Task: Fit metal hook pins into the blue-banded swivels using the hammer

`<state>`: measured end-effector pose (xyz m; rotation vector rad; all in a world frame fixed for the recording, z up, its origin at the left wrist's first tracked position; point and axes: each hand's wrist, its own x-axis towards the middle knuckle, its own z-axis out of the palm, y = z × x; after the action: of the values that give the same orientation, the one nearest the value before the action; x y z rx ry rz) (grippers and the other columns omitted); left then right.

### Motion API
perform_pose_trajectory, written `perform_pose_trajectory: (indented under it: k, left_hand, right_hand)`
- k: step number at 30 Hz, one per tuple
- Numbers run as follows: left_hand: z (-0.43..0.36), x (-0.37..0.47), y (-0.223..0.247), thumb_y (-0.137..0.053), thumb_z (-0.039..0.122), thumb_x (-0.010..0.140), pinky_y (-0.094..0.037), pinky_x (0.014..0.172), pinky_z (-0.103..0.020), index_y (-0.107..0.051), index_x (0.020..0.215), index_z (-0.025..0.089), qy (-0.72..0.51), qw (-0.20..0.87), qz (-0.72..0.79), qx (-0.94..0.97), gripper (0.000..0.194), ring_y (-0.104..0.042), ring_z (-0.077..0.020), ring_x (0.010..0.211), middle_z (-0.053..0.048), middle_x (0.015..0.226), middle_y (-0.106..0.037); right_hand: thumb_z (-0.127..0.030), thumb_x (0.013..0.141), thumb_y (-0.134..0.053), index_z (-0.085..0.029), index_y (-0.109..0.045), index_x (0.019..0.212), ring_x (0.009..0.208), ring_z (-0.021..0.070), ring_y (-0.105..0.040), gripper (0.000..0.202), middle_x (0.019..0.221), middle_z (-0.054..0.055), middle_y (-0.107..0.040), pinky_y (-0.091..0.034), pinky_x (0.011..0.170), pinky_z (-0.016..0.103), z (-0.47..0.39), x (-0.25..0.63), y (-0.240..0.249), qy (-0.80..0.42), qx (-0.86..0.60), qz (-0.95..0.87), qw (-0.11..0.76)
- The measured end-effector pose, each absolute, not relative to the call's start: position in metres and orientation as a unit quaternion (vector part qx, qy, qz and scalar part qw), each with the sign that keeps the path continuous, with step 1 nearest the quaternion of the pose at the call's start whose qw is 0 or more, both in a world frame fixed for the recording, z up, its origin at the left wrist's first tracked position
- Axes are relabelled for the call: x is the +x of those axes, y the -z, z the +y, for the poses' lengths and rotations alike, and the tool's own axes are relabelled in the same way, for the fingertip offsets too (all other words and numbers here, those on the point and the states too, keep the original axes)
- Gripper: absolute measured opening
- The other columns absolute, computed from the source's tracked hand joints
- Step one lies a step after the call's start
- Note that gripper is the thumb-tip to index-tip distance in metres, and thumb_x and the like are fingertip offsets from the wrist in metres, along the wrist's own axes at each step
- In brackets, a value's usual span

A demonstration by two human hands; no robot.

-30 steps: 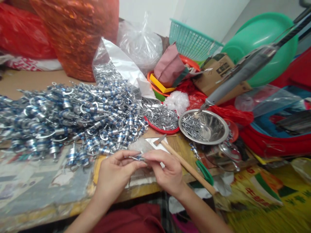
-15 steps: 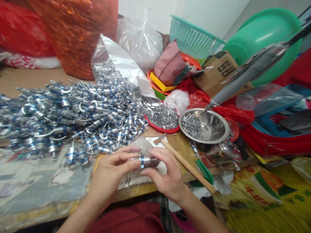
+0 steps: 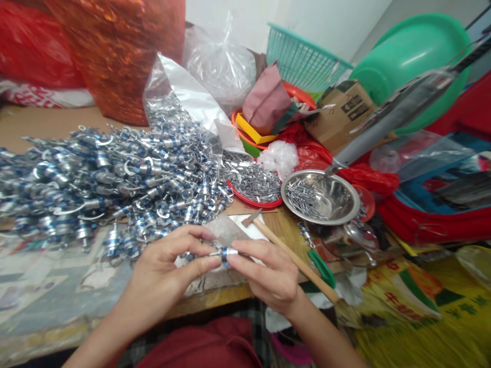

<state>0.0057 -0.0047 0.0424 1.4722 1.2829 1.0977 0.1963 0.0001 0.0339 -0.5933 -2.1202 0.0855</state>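
A small silver metal part with a blue band (image 3: 226, 255) is held between my two hands near the table's front edge. My left hand (image 3: 172, 263) pinches its left end with thumb and fingers. On the other side, the fingers and thumb of my right hand (image 3: 270, 268) are closed on its right end. Behind and to the left lies a large heap of similar silver and blue parts (image 3: 115, 174). A red plate (image 3: 261, 203) of small metal pieces and a steel bowl (image 3: 341, 204) with thin metal pieces sit beyond my hands.
A wooden-handled tool (image 3: 295, 260) slants to the right of my right hand. A grey handheld tool (image 3: 399, 112) hangs over the bowl. Green-handled scissors or a similar object (image 3: 322, 268) rests near the edge. Behind are a cardboard box (image 3: 345, 115) and a teal basket (image 3: 305, 56).
My right hand's fingers and thumb have closed on the part's right end; they were apart around it before. My left hand keeps its pinch and has shifted slightly left.
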Motion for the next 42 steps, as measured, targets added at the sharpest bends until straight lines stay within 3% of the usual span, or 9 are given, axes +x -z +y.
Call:
perform_pose_trajectory:
  k: [8,15,19,22,26,31,35,39,42]
  left_hand:
    - [-0.004,0.011,-0.040,-0.068,0.028,0.061,-0.049,0.072,-0.031,-0.069,0.055,0.024,-0.454,0.476,0.515,0.550,0.007,-0.063,-0.0212,0.075,-0.004,0.077,-0.069]
    - [-0.003,0.003,-0.044,-0.066,0.028,0.064,-0.046,0.076,-0.029,-0.069,0.058,0.026,-0.426,0.412,0.488,0.641,0.008,-0.061,-0.0203,0.080,-0.003,0.083,-0.067]
    - [-0.002,0.007,-0.040,-0.066,0.026,0.064,-0.048,0.068,-0.027,-0.069,0.058,0.023,-0.434,0.487,0.487,0.580,0.007,-0.062,-0.0191,0.075,-0.004,0.079,-0.069]
    - [-0.005,0.019,-0.030,-0.069,0.028,0.062,-0.049,0.059,-0.026,-0.070,0.066,0.019,-0.475,0.548,0.534,0.435,0.010,-0.061,-0.0171,0.064,-0.003,0.068,-0.070]
    - [-0.013,0.032,-0.018,-0.071,0.031,0.060,-0.051,0.069,-0.028,-0.068,0.089,0.017,-0.514,0.556,0.553,0.348,0.032,-0.063,-0.0186,0.076,-0.004,0.079,-0.071]
    - [-0.015,0.033,-0.017,-0.070,0.028,0.062,-0.053,0.068,-0.026,-0.048,0.117,0.017,-0.516,0.593,0.505,0.356,0.060,-0.063,-0.0171,0.078,-0.003,0.081,-0.066]
    - [-0.011,0.032,-0.019,-0.067,0.029,0.065,-0.055,0.062,-0.028,-0.039,0.121,0.019,-0.499,0.618,0.493,0.355,0.063,-0.064,-0.0165,0.067,0.001,0.073,-0.061]
    - [-0.009,0.031,-0.017,-0.066,0.028,0.066,-0.055,0.060,-0.029,-0.045,0.108,0.020,-0.471,0.634,0.481,0.380,0.047,-0.064,-0.0165,0.064,0.001,0.071,-0.060]
    - [-0.008,0.029,-0.013,-0.066,0.029,0.065,-0.054,0.060,-0.028,-0.054,0.087,0.017,-0.437,0.632,0.494,0.407,0.027,-0.064,-0.0170,0.064,-0.001,0.071,-0.064]
  right_hand:
    - [-0.005,0.077,-0.051,-0.012,-0.066,0.091,0.081,0.0173,-0.063,0.022,0.087,0.012,-0.068,-0.052,0.064,0.028,0.005,0.198,-0.038,-0.054,-0.201,-0.865,0.457]
    - [-0.006,0.078,-0.052,-0.015,-0.067,0.091,0.081,0.0159,-0.063,0.022,0.089,0.011,-0.068,-0.052,0.064,0.027,0.001,0.196,-0.036,-0.066,-0.229,-0.864,0.444]
    - [-0.002,0.076,-0.050,-0.021,-0.067,0.094,0.079,0.0138,-0.063,0.031,0.092,0.008,-0.067,-0.053,0.065,0.025,-0.002,0.190,-0.030,-0.147,-0.291,-0.819,0.472]
    - [-0.006,0.071,-0.061,-0.021,-0.070,0.085,0.069,0.0132,-0.064,0.023,0.082,0.007,-0.068,-0.053,0.060,0.023,-0.004,0.182,-0.024,-0.207,-0.350,-0.753,0.517]
    - [-0.013,0.066,-0.068,-0.021,-0.072,0.076,0.062,0.0134,-0.062,0.013,0.069,0.005,-0.067,-0.051,0.055,0.023,-0.008,0.175,-0.020,-0.279,-0.422,-0.690,0.518]
    - [-0.021,0.068,-0.068,-0.018,-0.071,0.068,0.058,0.0117,-0.061,0.005,0.063,0.002,-0.066,-0.049,0.053,0.020,0.014,0.189,-0.029,-0.329,-0.458,-0.723,0.399]
    - [-0.025,0.084,-0.048,-0.020,-0.068,0.093,0.086,0.0134,-0.061,0.022,0.094,0.004,-0.067,-0.047,0.078,0.024,0.077,0.214,-0.033,-0.054,-0.642,-0.736,0.205]
    - [-0.016,0.072,-0.058,-0.017,-0.069,0.091,0.089,0.0267,-0.062,0.022,0.088,0.012,-0.068,-0.046,0.077,0.036,0.132,0.226,-0.024,-0.017,-0.690,-0.717,0.093]
    - [-0.009,0.067,-0.057,-0.018,-0.070,0.088,0.088,0.0282,-0.062,0.026,0.086,0.013,-0.068,-0.046,0.076,0.035,0.147,0.224,-0.017,-0.009,-0.690,-0.722,0.046]
